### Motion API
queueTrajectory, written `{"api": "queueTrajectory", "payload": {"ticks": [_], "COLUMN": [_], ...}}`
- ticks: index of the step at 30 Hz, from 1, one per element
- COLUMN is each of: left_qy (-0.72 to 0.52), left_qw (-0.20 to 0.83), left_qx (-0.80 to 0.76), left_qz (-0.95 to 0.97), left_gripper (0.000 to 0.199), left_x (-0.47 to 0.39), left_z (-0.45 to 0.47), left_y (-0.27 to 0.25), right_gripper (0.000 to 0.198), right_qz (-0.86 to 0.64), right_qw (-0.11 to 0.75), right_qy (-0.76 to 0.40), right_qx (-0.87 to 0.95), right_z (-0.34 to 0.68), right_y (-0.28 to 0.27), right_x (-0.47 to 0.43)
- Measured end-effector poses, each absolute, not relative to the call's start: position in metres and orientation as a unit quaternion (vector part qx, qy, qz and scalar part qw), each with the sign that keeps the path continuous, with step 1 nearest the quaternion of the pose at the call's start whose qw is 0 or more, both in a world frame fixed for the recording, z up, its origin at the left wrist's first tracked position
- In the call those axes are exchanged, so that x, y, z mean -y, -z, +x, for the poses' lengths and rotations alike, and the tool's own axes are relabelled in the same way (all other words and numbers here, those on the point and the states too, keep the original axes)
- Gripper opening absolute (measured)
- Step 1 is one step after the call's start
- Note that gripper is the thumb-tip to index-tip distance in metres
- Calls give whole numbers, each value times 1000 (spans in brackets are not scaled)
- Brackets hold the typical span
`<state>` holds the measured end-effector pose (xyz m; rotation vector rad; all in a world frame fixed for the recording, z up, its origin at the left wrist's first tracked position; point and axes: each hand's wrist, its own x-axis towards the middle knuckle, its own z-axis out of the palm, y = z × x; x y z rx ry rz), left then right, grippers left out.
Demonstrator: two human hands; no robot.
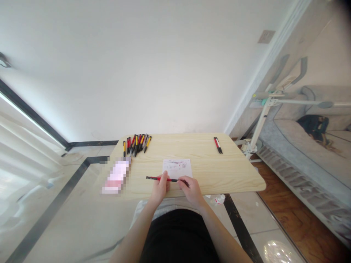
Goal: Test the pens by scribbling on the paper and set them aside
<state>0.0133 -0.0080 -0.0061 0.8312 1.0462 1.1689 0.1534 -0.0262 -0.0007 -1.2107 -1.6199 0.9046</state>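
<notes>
A red and black pen [172, 180] lies level between my two hands, over the near edge of a sheet of white paper [175, 168] with scribbled marks. My left hand [161, 188] is closed around the pen's middle, its thumb on top. Fingers of my right hand [192, 190] pinch the pen's right end, partly hiding it. At the table's back left lies a heap of several pens [137, 143], in red, yellow, grey and black. Two more pens, a red one [216, 145] and a white one [219, 145], lie side by side at the back right.
The light wooden table [203, 164] stands against a white wall. A blurred-out pinkish rectangle [117, 175] is at its left edge. Below the near edge, a clear bottle [220, 199] is on the floor. A white metal frame [260, 124] and a grey sofa [296, 146] are to the right.
</notes>
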Motion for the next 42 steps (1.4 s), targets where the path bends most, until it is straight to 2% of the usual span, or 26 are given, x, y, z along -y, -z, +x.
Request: {"api": "queueTrajectory", "payload": {"ticks": [16, 21, 27, 42], "left_qy": [-523, -521, -526, -519], "left_qw": [642, 644, 654, 657], "left_qx": [-433, -429, -417, -421], "left_qz": [357, 360, 349, 348], "left_gripper": [47, 47, 46, 46], "left_x": [7, 8, 9, 9], "left_z": [13, 12, 12, 12], "left_y": [7, 7, 7, 6], "right_gripper": [13, 20, 48, 46], "right_qz": [-479, -473, -480, -489], "right_qw": [479, 474, 446, 431], "right_qy": [-400, -403, -403, -375], "right_qx": [618, 623, 639, 659], "right_z": [153, 150, 149, 149], "right_y": [8, -1, -2, -2], "right_x": [24, 25, 27, 27]}}
